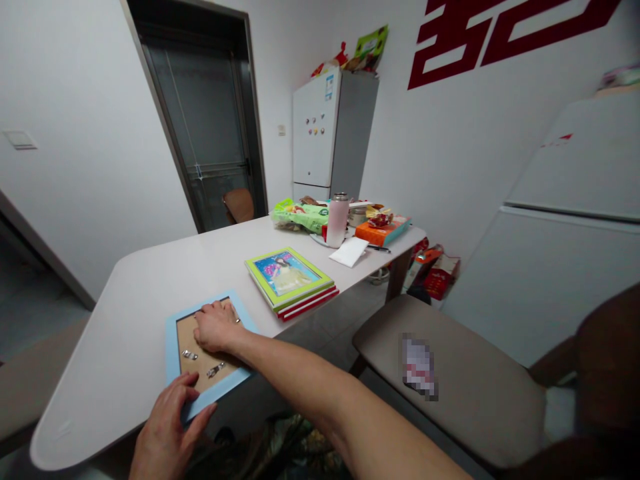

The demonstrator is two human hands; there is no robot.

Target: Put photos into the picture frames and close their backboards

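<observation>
pressing flat: right hand (214, 327) spread on blue frame (173, 347) backing; left hand (167, 417) flat on near edge.

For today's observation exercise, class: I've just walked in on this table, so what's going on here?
A person has both hands on a blue picture frame lying face down near the front edge of the table. The right hand lies on its brown backing beside the metal clips; the left hand rests flat on the frame's near corner. A stack of frames, green on top, lies just beyond, untouched.
</observation>
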